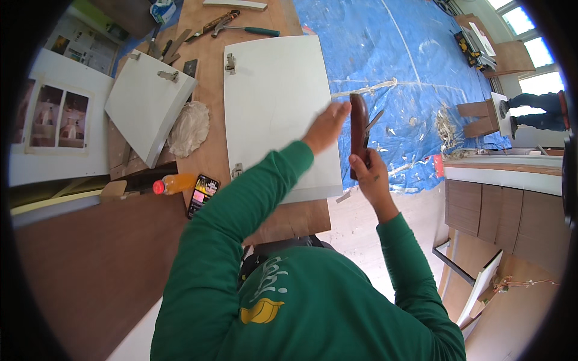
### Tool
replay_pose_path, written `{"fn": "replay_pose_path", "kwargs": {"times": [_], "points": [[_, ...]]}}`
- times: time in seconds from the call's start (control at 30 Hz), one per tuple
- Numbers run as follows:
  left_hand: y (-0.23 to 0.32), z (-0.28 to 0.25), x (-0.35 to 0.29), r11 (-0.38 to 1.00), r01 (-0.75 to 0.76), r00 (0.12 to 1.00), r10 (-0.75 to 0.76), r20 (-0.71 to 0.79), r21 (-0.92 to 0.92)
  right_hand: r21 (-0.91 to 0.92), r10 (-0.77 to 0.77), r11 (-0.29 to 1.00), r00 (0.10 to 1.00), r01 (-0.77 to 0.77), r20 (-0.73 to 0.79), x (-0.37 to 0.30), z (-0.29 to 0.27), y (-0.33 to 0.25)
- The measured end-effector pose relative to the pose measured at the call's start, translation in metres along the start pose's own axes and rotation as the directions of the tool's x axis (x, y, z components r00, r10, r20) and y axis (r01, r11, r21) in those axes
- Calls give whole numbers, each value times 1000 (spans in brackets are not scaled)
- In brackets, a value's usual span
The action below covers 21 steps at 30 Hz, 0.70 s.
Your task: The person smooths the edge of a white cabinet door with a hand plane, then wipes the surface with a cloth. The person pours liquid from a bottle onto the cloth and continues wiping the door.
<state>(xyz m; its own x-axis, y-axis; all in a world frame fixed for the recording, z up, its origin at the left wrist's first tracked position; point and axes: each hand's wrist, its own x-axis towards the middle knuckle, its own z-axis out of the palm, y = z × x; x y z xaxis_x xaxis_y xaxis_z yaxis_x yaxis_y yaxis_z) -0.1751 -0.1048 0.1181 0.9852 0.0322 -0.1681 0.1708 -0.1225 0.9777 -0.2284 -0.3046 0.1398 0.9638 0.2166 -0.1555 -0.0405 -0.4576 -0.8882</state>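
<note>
Checking the hand plane (357, 123) seems in hand: at two o'clock, its lower end sits in the closed grip of the right hand (372, 175); the left hand (328, 126), loosely open, is beside it, touch unclear. The next move calls for steady support.

Two white rectangular hinged panels (277, 114) (147, 99), one long brown wooden plane (357, 120)
Also counts one green-handled hammer (256, 30), one black smartphone (203, 196)

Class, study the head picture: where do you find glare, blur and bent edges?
Head view: glare whitens the windows at upper right; the left hand looks slightly blurred; the top edge of the white door bows gently.
</note>
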Motion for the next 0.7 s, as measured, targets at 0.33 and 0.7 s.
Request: {"fn": "replay_pose_path", "kwargs": {"times": [0.33, 0.7], "points": [[-93, -159, 131, 276, -79, 942, 336, -19, 958, -557, -48, 831, 998, 16, -43, 233, 72, -49], [-94, -157, 135, 340, -70, 926, 373, -66, 938, -651, -130, 751, 991, 111, 19, 395, 138, -62]]}}
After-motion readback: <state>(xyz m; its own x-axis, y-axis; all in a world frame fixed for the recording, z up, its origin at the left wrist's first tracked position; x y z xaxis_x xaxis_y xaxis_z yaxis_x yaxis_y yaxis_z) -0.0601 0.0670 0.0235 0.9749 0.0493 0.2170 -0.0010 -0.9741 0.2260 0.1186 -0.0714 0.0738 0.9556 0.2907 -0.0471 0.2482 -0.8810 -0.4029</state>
